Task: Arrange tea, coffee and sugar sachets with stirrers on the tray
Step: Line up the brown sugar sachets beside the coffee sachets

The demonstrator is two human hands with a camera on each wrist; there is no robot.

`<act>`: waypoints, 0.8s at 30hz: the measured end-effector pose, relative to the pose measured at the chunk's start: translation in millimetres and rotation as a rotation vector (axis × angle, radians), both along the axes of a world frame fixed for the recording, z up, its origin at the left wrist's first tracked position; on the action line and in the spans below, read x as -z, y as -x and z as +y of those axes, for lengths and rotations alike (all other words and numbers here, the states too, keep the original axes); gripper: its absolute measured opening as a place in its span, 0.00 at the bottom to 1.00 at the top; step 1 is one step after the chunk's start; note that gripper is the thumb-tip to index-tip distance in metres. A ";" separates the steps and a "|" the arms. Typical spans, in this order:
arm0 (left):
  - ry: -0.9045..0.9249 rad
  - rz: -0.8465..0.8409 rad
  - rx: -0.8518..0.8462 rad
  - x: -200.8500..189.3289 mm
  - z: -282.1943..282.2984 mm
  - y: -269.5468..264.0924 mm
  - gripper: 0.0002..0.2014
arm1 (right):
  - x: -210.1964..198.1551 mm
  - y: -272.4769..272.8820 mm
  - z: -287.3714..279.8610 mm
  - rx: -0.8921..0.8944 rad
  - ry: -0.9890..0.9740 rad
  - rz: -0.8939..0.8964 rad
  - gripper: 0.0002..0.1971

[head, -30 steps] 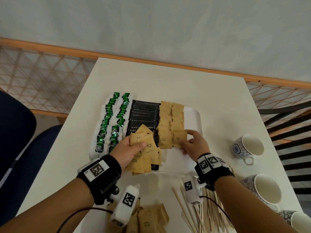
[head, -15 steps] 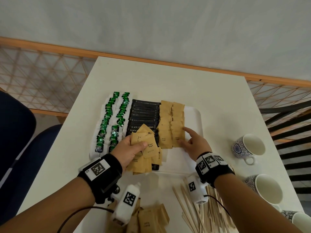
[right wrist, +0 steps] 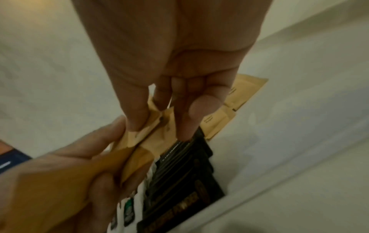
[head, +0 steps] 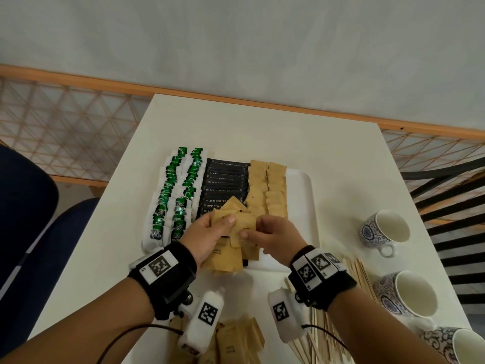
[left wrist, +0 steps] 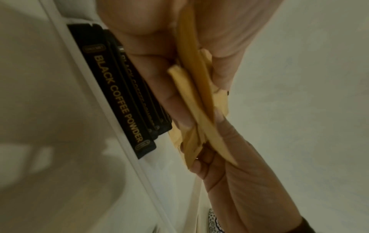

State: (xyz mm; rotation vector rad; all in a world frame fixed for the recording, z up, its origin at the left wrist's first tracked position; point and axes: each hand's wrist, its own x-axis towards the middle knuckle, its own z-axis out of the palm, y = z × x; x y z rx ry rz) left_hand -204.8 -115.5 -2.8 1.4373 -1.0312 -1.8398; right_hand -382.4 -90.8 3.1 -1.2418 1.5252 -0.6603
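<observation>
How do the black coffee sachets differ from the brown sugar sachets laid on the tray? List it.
The black coffee sachets are long, narrow and black with gold lettering; the brown sugar sachets are short, squarish and tan. The coffee forms one column, the sugar two. Both lie overlapped in rows on the white tray.

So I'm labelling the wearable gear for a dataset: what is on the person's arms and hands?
Both forearms are bare, no sleeves. The left hand and right hand wear no gloves. Each wrist carries a black band topped with white square-patterned marker tags. A white camera block with its own marker hangs below each wrist, and thin black cables trail from them.
</observation>
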 end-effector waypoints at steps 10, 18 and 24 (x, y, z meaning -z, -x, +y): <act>0.004 -0.026 -0.088 -1.4 1.5 -2.1 0.06 | -1.8 -9.0 2.1 -0.062 0.496 0.372 0.16; -0.027 0.013 -0.081 -1.6 0.8 -0.4 0.12 | 2.0 -16.2 3.2 -0.009 0.360 0.233 0.25; 0.024 -0.040 0.000 1.6 0.4 -5.2 0.12 | 2.0 -6.1 -4.8 0.121 0.040 -0.021 0.18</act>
